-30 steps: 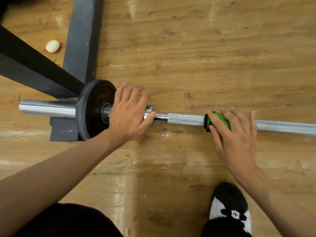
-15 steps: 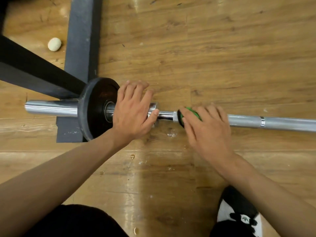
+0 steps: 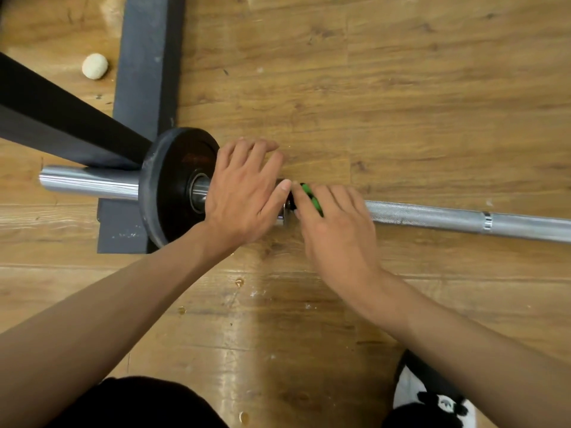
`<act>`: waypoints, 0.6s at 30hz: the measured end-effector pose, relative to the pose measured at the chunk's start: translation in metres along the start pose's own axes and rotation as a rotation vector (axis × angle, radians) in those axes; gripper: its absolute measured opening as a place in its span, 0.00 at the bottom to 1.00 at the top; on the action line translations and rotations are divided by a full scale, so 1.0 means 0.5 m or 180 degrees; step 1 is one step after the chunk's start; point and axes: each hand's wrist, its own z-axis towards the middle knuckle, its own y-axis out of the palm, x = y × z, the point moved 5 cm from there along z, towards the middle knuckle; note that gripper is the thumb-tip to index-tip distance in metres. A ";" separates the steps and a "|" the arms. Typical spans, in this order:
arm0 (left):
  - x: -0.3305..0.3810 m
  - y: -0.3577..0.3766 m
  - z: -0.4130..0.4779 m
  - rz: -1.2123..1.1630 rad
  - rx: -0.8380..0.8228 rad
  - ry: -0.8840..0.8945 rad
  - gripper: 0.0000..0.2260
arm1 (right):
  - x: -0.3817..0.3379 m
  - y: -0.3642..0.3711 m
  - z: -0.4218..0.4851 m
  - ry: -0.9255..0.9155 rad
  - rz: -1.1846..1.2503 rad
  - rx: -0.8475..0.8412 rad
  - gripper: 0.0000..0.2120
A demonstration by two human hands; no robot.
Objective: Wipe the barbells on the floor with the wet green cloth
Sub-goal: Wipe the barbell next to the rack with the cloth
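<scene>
Seemingly mid-task: the right hand (image 3: 336,230) clamps its fingers (image 3: 340,196) round the green cloth (image 3: 311,199) on the barbell (image 3: 448,216), right against the left hand (image 3: 244,193), whose straight fingers (image 3: 247,149) lie flat on the collar. Whether the shaft beyond the right fingers is clean, I cannot tell. The plate (image 3: 173,180) and sleeve past the left fingers probably remain.

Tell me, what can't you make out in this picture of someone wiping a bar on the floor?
Head view:
Green cloth: mostly hidden under the right hand; only slivers show between fingers.
Bar: right end cut off by the frame edge; a stretch hidden beneath both hands.
Collar by the black plate: mostly covered by the left hand.
Shoe: cut off at the bottom edge.
</scene>
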 end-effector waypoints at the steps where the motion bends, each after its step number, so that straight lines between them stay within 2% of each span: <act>1: 0.000 0.001 0.001 -0.0010 -0.0009 -0.0004 0.28 | -0.003 0.000 0.004 -0.0080 0.0046 0.0007 0.20; 4: 0.000 0.003 0.002 -0.0017 -0.0028 -0.0027 0.29 | 0.035 -0.023 -0.009 -0.0205 0.0207 -0.0077 0.18; 7: -0.004 0.003 0.000 0.0006 -0.0006 -0.0048 0.29 | 0.083 -0.042 -0.032 0.0040 0.0107 -0.0222 0.18; 12: -0.001 -0.004 -0.007 -0.0125 -0.0129 -0.0076 0.29 | 0.064 -0.043 -0.032 0.0351 0.0163 -0.0266 0.16; 18: 0.007 -0.007 -0.030 -0.0245 -0.0173 -0.0034 0.26 | 0.068 -0.045 -0.056 0.0358 0.0171 -0.0272 0.17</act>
